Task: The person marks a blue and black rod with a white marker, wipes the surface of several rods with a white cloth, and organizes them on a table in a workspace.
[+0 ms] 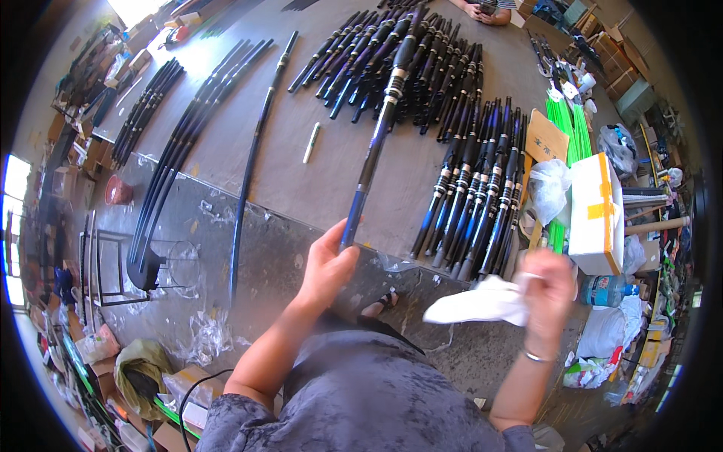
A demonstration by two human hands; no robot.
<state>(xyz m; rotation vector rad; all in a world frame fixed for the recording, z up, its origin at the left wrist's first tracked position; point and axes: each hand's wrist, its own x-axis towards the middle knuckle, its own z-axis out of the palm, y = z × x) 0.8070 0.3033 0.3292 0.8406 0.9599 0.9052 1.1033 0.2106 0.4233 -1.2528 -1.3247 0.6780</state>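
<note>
My left hand point(325, 265) is closed round the lower end of a dark telescopic fishing rod point(369, 162) with a blue section and pale rings. The rod points away from me over the table and crosses in front of a large pile of similar rods point(361, 68). At the right, beyond the table's near edge, my right hand point(550, 294) grips a white cloth point(478, 303) that hangs out to the left. Motion blurs that hand a little. Between the two hands, on the table, lies a row of rods point(474, 188) with pale rings.
A long single rod point(260, 135) and a bundle of rods point(188, 132) stick out past the edge of the table point(286, 181). A white marker point(311, 143) lies there too. A white foam box point(595, 215) stands at the right. Across the table is another person's hand point(482, 13).
</note>
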